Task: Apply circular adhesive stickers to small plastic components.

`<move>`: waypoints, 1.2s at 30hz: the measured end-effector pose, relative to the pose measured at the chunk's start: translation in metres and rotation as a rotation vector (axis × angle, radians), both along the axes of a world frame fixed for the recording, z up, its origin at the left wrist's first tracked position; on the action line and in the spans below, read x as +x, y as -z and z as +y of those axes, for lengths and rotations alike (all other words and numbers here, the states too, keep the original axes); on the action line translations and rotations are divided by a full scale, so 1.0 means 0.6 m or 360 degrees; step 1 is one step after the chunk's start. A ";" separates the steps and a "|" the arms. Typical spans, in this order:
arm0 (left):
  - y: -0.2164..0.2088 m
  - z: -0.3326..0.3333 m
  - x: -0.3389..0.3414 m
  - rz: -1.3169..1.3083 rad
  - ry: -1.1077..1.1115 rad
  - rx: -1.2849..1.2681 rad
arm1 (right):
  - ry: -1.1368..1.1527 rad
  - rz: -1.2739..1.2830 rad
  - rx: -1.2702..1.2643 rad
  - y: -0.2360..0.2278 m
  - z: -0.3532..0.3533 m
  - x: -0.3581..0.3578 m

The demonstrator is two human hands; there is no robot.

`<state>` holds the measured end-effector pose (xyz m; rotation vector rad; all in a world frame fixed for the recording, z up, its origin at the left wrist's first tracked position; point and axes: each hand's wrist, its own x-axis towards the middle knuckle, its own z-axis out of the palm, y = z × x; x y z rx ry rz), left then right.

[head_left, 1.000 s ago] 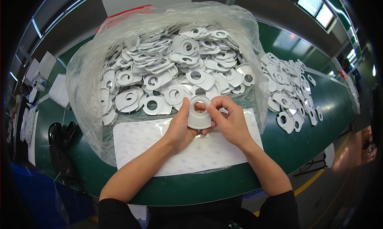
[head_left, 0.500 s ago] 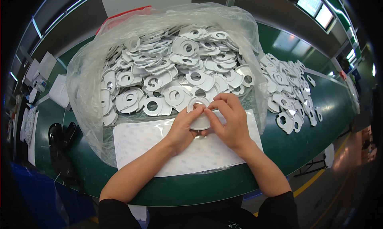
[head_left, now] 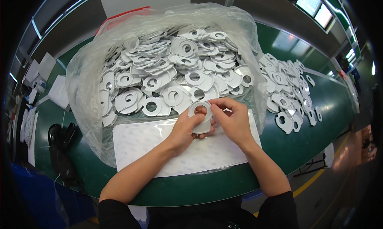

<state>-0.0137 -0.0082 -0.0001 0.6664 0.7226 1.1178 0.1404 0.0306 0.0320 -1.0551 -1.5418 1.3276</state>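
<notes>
A white plastic part (head_left: 201, 127) with a large round hole and a rounded plate end is held above the stacked sheets. My left hand (head_left: 184, 131) is closed on it, the thumb lying over its left side by the hole and fingertips showing beneath and past its right edge. My right hand (head_left: 233, 121) has its thumb and forefinger pinched together at the part's upper right rim. Just beyond lies a heap of similar white parts (head_left: 175, 95) in a large clear plastic bag (head_left: 85, 89).
White printed sheets (head_left: 159, 157) lie under my hands on the green table (head_left: 191, 191). More white parts (head_left: 281, 99) are heaped at the right. A black object (head_left: 64, 153) and a white package (head_left: 60, 91) are on the left. A red edge (head_left: 123, 17) shows behind the bag.
The part has turned and dropped slightly toward me, so its hole shows more fully. My right hand's fingers have moved from over its middle to its right rim.
</notes>
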 end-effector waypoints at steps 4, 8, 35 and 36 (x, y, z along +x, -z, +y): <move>0.004 -0.002 0.001 0.0025 0.0083 0.0103 | 0.0010 -0.0109 -0.0027 -0.013 -0.004 0.001; -0.002 -0.007 0.004 0.0167 0.0116 0.0156 | 0.0061 -0.0195 0.0014 -0.017 -0.002 0.000; -0.017 0.003 0.001 0.0010 0.0216 -0.0050 | -0.0105 -0.0763 0.0534 -0.032 0.000 0.024; -0.018 0.003 0.001 -0.0016 0.0237 -0.0063 | -0.0140 -0.0716 0.0402 -0.033 0.001 0.024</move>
